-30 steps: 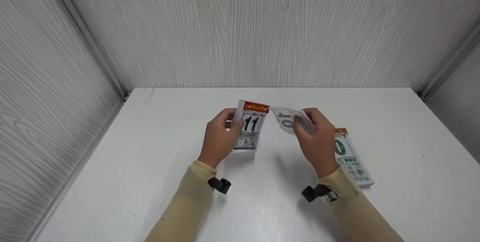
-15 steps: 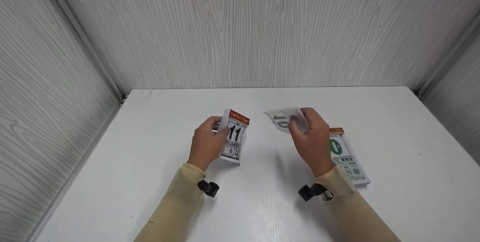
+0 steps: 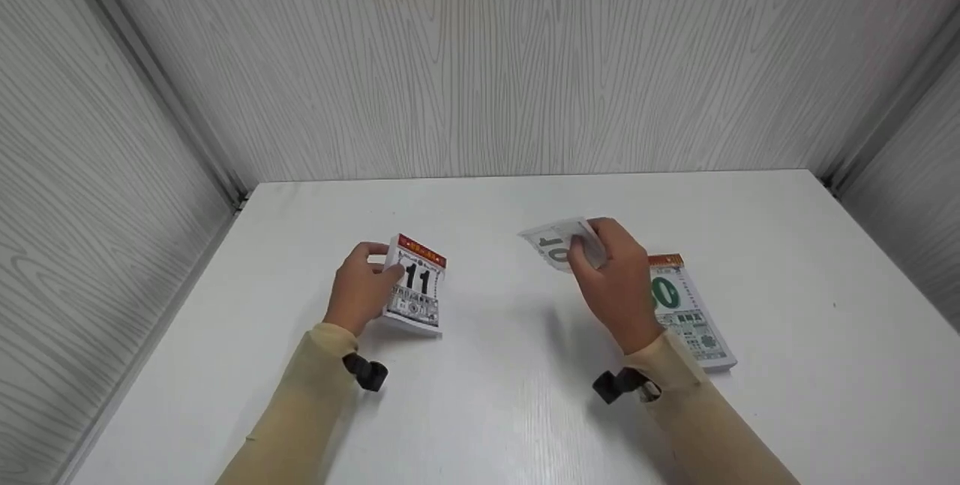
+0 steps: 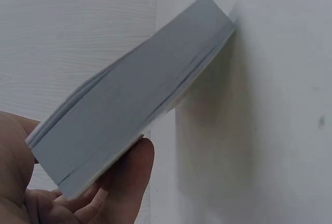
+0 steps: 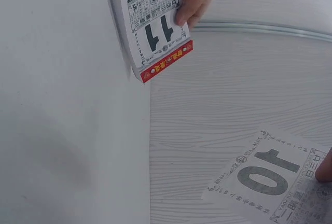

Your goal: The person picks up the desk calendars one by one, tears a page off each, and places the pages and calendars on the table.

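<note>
1. Two tan sleeves, the left one (image 3: 289,406) at lower left and the right one (image 3: 709,417) at lower right, run in from the bottom edge.
2. Two black wrist mounts, one per arm: left wrist mount (image 3: 367,374), right wrist mount (image 3: 616,386).
3. Right of centre, one green-number calendar (image 3: 694,320) lies on the white table (image 3: 487,410), partly hidden by the right hand (image 3: 619,278). A green "0" shows below its orange-brown top strip; the smaller print is too fine to read.
4. Left of centre, the left hand (image 3: 362,286) grips one red-topped calendar (image 3: 417,291) by its left side, thumb on the front. It is tilted; a black "11" is readable, with yellow Chinese characters on its red strip. The left wrist view shows its thick stack of page edges.
5. Right of centre, the right hand pinches one loose sheet (image 3: 553,243), bent and well apart from the red-topped calendar; a grey "10" is readable on it.
6. Across the top stands a pale wood-grain back wall (image 3: 480,57).
</note>
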A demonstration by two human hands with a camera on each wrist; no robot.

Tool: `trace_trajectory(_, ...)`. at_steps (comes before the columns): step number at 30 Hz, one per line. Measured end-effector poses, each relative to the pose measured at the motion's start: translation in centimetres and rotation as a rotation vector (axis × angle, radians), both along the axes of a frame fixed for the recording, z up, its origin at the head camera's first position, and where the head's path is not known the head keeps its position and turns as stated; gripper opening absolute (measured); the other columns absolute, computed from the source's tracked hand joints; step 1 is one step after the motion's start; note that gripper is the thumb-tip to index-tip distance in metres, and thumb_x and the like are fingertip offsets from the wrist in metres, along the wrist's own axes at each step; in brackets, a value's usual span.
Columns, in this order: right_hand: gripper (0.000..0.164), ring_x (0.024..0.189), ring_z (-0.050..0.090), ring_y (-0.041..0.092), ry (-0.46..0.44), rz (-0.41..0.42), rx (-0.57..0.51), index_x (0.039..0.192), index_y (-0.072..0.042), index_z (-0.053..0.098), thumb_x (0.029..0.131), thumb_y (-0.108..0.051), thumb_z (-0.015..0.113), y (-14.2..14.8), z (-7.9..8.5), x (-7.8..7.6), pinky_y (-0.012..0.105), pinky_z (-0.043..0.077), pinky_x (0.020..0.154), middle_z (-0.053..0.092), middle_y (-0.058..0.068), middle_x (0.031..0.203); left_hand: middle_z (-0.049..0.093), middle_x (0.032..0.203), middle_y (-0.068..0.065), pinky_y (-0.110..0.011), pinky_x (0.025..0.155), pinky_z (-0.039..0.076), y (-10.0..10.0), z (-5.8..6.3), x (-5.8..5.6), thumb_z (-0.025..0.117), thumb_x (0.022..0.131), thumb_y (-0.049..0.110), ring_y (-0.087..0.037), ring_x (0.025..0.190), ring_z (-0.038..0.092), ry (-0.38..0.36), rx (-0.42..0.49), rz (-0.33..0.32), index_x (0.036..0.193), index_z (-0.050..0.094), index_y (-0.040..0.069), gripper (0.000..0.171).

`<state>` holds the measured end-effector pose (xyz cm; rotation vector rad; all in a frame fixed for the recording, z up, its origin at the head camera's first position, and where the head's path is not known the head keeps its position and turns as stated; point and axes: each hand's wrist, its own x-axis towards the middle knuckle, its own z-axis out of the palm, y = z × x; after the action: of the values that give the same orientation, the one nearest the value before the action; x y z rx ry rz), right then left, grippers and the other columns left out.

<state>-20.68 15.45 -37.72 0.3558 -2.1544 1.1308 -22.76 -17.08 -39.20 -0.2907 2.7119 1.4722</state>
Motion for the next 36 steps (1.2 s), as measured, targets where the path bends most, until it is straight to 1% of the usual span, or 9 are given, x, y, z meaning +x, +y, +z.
trace_trajectory(5,0.016,0.098,0.073,0.025,-0.02,-0.003,0.018,0.109,0.001,0.07,0.097,-0.006,0.062,0.0,-0.2,0.0,0.05,0.059,0.09,0.075,0.013,0.106,0.061,0.136,-0.021,-0.047,0.099,0.051,-1.3,-0.6,-0.3,0.058,0.104,0.028,-0.034,0.122,0.061,-0.036,-0.1,0.003,0.15,0.046,0.004,0.052)
trace_trajectory(7,0.016,0.099,0.073,0.025,-0.021,-0.001,0.024,0.11,0.001,0.07,0.097,-0.006,0.062,0.0,-0.2,0.0,0.05,0.059,0.09,0.074,0.013,0.106,0.061,0.136,-0.022,-0.05,0.104,0.048,-1.7,-0.9,-0.4,0.059,0.103,0.028,-0.035,0.124,0.06,-0.05,-0.147,0.007,0.147,0.049,0.003,0.051)
trace_trajectory(10,0.016,0.099,0.073,0.025,-0.023,0.002,0.037,0.11,0.001,0.07,0.097,-0.006,0.062,-0.1,-0.3,-0.1,0.049,0.06,0.089,0.074,0.013,0.106,0.061,0.136,-0.022,-0.052,0.105,0.047,-2.2,-1.2,-0.5,0.061,0.102,0.029,-0.037,0.125,0.059,-0.067,-0.201,0.01,0.143,0.054,0.0,0.05)
trace_trajectory(19,0.015,0.097,0.072,0.024,-0.024,0.001,0.061,0.108,0.001,0.07,0.097,-0.006,0.063,0.0,-0.6,-0.2,0.047,0.059,0.088,0.074,0.013,0.104,0.064,0.129,-0.024,-0.051,0.102,0.048,-2.4,-1.5,-0.8,0.064,0.1,0.024,-0.036,0.117,0.06,-0.072,-0.27,0.001,0.133,0.06,-0.005,0.044)
trace_trajectory(24,0.013,0.096,0.072,0.023,-0.015,0.014,0.078,0.107,0.0,0.07,0.097,-0.005,0.063,-0.1,-1.1,-0.4,0.046,0.059,0.086,0.074,0.012,0.103,0.064,0.124,-0.023,-0.048,0.098,0.049,-2.3,-1.5,-0.8,0.065,0.1,0.021,-0.033,0.11,0.059,-0.086,-0.262,0.005,0.129,0.06,-0.005,0.039)
trace_trajectory(27,0.013,0.095,0.072,0.023,-0.028,0.018,0.09,0.106,0.0,0.07,0.097,-0.005,0.063,-0.2,-1.4,-0.5,0.045,0.059,0.087,0.074,0.012,0.103,0.063,0.125,-0.023,-0.048,0.098,0.049,-2.4,-1.4,-0.8,0.064,0.101,0.021,-0.033,0.11,0.058,-0.094,-0.253,-0.006,0.129,0.059,-0.006,0.039)
trace_trajectory(30,0.012,0.092,0.07,0.022,-0.035,0.017,0.092,0.105,0.0,0.07,0.097,-0.006,0.064,-0.5,-1.7,-0.5,0.044,0.059,0.085,0.074,0.011,0.101,0.063,0.127,-0.024,-0.05,0.098,0.049,-2.3,-1.1,-0.7,0.061,0.1,0.02,-0.035,0.112,0.058,-0.096,-0.274,-0.009,0.131,0.058,-0.006,0.04)
trace_trajectory(34,0.01,0.091,0.07,0.022,-0.032,0.035,0.094,0.104,-0.001,0.07,0.096,-0.006,0.065,-0.8,-1.8,-0.5,0.043,0.059,0.084,0.073,0.01,0.1,0.06,0.132,-0.027,-0.053,0.1,0.049,-2.0,-0.2,-0.6,0.058,0.101,0.021,-0.04,0.118,0.059,-0.021,-0.301,0.023,0.138,0.055,-0.005,0.046)
trace_trajectory(36,0.01,0.093,0.071,0.022,-0.04,0.046,0.096,0.104,-0.001,0.07,0.096,-0.006,0.066,-0.8,-1.7,-0.6,0.044,0.059,0.085,0.073,0.011,0.1,0.058,0.135,-0.025,-0.054,0.101,0.049,-1.7,0.6,-0.4,0.056,0.103,0.024,-0.04,0.121,0.058,0.036,-0.267,0.035,0.142,0.053,-0.002,0.047)
